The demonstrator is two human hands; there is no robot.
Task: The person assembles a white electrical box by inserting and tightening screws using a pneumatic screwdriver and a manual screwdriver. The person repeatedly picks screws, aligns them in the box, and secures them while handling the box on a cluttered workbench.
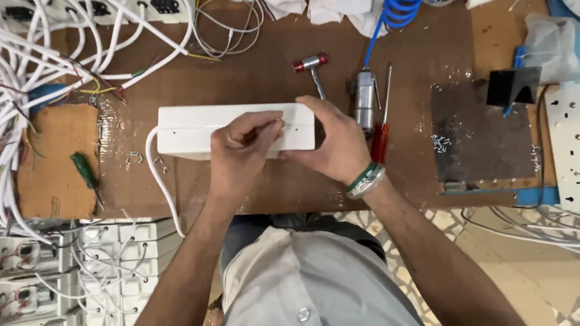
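Grey shirt [323,284] fills the near edge. Left hand [241,154] rests on the white power-strip casing [192,128] at bench centre, fingertips pinched at its top face; whether they grip a small part, cannot tell. Right hand [334,142] clasps the casing's right end, steadying it. White cable [160,182] exits at 7 o'clock. Small hammer [311,66] lies at 12, pneumatic driver [365,97] and red-handled screwdriver [380,138] at 2, green-handled screwdriver [86,172] at 9. Judgement: fastening or seating stage; next move needs precise fingertip alignment, casing held still.
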